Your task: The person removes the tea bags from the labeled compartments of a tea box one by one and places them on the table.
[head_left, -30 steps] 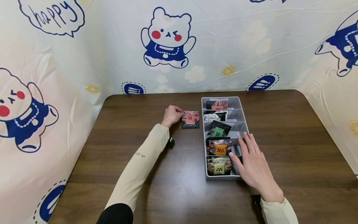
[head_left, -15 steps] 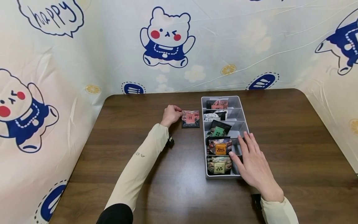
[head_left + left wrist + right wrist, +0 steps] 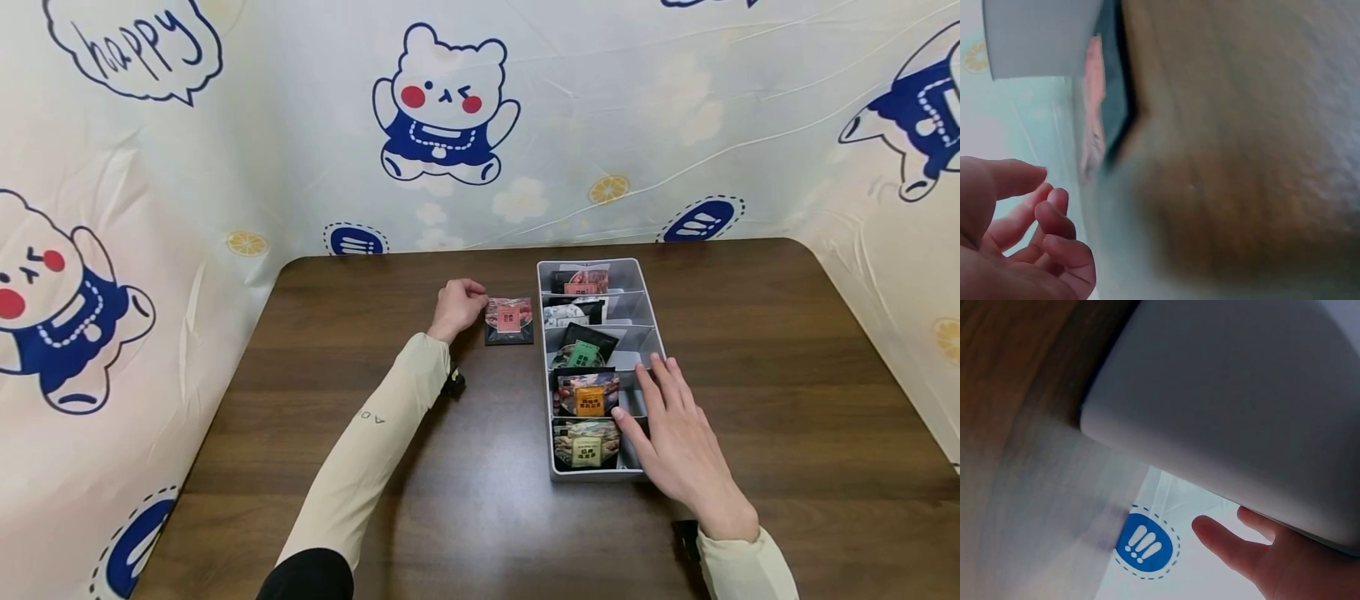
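Observation:
A black coffee sachet with a pink label [image 3: 508, 322] lies flat on the table, left of a grey divided tray [image 3: 638, 271]. My left hand [image 3: 457, 308] is beside it, fingertips right at the sachet's upper left corner. In the left wrist view, thumb and fingers [image 3: 1063, 250] are loosely bent with nothing between them, and the pink sachet [image 3: 1095, 94] lies just past them. My right hand [image 3: 682, 446] rests with extended fingers on the tray's right rim. The right wrist view shows the tray's outer wall [image 3: 1210, 394] hiding part of that hand [image 3: 1297, 565].
The tray's compartments hold sachets: pink-labelled [image 3: 583, 281] at the back, then white [image 3: 570, 313], green-labelled [image 3: 583, 350], orange-labelled [image 3: 588, 396] and pale-green-labelled [image 3: 587, 446] at the front. A printed curtain [image 3: 570, 125] hangs behind the brown table [image 3: 795, 375].
The head view has shifted very slightly. Both hands, the pink sachet and the tray keep their places.

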{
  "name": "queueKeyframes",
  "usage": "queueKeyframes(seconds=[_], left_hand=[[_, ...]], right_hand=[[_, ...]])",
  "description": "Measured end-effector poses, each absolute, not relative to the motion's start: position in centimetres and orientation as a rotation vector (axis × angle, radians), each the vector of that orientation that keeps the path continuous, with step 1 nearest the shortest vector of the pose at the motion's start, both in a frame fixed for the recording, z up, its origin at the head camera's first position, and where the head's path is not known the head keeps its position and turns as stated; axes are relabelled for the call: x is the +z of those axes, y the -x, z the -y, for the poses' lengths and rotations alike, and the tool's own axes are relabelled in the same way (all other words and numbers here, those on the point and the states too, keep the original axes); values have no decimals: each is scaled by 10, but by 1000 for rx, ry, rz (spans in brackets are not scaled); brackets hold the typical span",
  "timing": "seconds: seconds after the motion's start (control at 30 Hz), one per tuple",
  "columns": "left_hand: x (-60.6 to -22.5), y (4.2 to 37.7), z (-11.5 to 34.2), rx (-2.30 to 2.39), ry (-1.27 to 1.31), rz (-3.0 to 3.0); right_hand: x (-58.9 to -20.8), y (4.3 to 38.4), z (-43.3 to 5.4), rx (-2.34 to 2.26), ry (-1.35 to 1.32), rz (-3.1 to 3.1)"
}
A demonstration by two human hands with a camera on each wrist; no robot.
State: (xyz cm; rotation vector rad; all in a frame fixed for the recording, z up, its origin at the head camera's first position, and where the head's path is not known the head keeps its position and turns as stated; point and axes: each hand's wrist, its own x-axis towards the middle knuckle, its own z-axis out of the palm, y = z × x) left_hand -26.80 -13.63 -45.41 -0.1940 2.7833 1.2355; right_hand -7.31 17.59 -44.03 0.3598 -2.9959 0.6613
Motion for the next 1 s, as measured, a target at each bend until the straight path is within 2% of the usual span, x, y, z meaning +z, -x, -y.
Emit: queueKeyframes(seconds=[0.57, 0.77, 1.0], left_hand=[[-417, 263, 89, 1526, -243, -2820], [-414, 262, 70, 1294, -446, -2915], [-413, 264, 51, 887, -547, -3018]], right_hand=[[-440, 73, -177, 679, -363, 2980], [-439, 73, -178, 683, -358, 2983], [-439, 73, -178, 691, -364, 2975]])
